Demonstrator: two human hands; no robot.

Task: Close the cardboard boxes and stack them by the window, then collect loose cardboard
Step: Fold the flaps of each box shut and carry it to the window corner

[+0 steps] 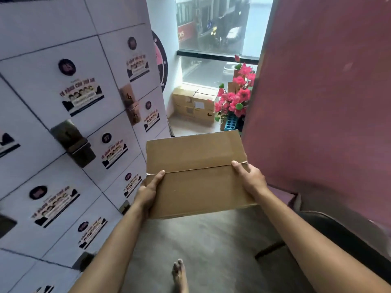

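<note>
Head view: the person carries a closed, flat brown cardboard box (197, 176) at waist level, above the grey floor (203, 246). The left hand (149, 192) grips its left edge, thumb on the lid; the right hand (249, 176) grips the right edge likewise. The flap seam runs between both thumbs. The stack of brown cardboard boxes (193, 104) sits under the window (213, 28), well apart, beside pink artificial flowers (236, 98). Recommended: keep the box level, thumbs pressing the flaps shut, and steer clear of the flowers when approaching.
</note>
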